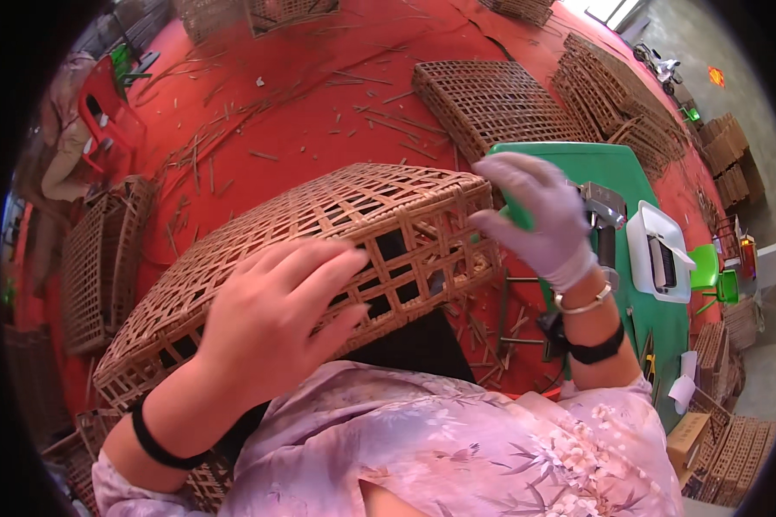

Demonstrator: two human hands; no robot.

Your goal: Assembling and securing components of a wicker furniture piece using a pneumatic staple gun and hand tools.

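Note:
A square woven wicker basket (336,207) lies upside down and tilted on my lap. My bare left hand (276,314) presses flat on its near side, fingers spread over the lattice. At the basket's far right corner my right hand (539,215), in a pale glove, pinches the rim. Whether a strand is between its fingers I cannot tell. Both wrists carry black bands, and the right one also has a bangle.
A green table (616,185) to the right carries a metal tool (603,211) and a white tray (660,254). More wicker baskets (491,99) lie on the red floor, with a stack (616,108) at the far right and others (99,258) at left. Loose cane strips litter the floor.

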